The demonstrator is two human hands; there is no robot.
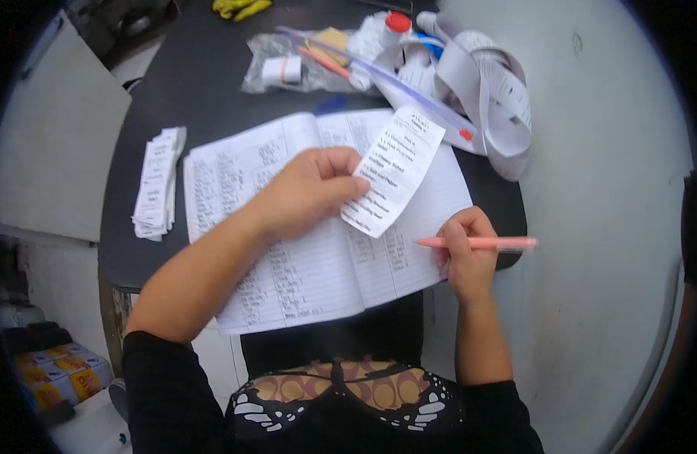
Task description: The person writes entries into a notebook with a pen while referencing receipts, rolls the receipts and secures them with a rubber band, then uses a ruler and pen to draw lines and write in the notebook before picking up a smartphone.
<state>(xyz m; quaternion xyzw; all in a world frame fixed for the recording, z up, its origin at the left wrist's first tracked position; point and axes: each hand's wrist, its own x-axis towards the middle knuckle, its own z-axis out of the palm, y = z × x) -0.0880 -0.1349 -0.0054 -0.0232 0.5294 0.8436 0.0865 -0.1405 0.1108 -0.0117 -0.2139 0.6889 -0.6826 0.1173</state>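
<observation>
The table (235, 83) is showing plain black. Along its far edge, the wrapped strips (500, 91) are showing white with grey-black print, and a cap (398, 22) beside them is displaying solid red. The open notebook (288, 280) is presenting white pages with ruled lines and dark handwriting. The receipt (394, 170) is bearing black print on white. The pen (484, 243) is showing salmon pink. The shirt (337, 424) is carrying white wing markings and tan-and-maroon rounded shapes on black.

My left hand (314, 189) reaches in with its forearm slanting across, thumb and curled fingers pinched together. My right hand (469, 250) is lower and to the right, fingers bent in a writing grip, its forearm nearly upright below.
</observation>
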